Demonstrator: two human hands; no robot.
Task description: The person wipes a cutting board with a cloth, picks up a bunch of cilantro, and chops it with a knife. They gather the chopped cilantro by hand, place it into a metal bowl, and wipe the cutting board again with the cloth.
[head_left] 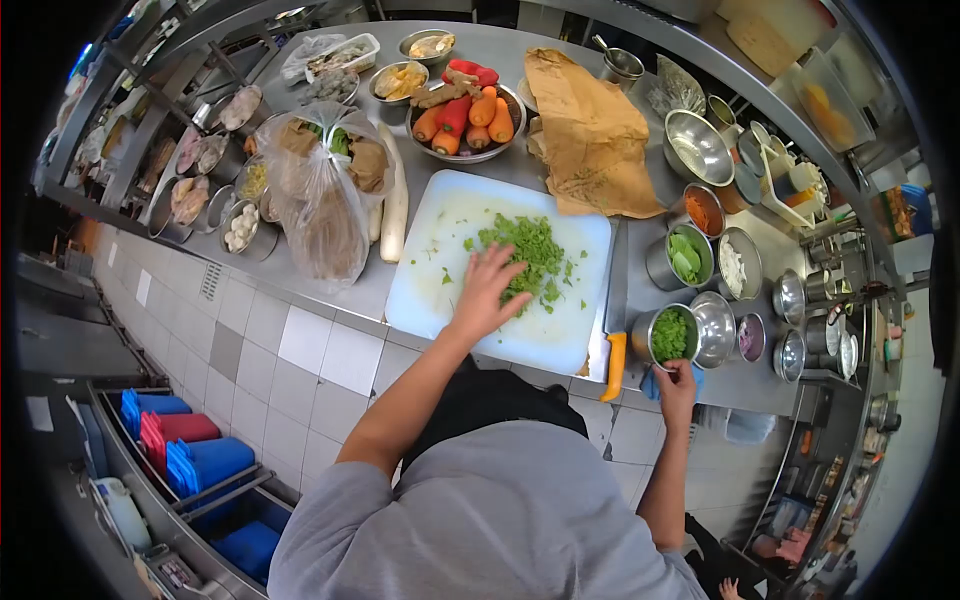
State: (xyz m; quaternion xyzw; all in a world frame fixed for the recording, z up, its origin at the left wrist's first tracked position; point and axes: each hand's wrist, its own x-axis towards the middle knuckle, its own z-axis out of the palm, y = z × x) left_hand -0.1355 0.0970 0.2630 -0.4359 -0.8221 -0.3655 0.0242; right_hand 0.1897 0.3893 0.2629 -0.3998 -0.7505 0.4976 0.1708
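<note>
Fingers spread, my left hand (487,293) lies on the left edge of a loose pile of chopped green herbs (535,250) on the white cutting board (430,290). My right hand (677,384) pinches the near rim of a steel container (652,345) that holds chopped greens (669,334). Between the board and that container lies a knife with a yellow handle (615,366), its blade pointing away from me. Small bits of herb are scattered over the board.
Beyond the board are a bowl of carrots and red peppers (465,118) and brown paper (590,130). A plastic bag (318,215) and white radishes (394,200) lie left. Steel bowls (713,330) crowd the right. Another person's hand (730,589) shows at lower right.
</note>
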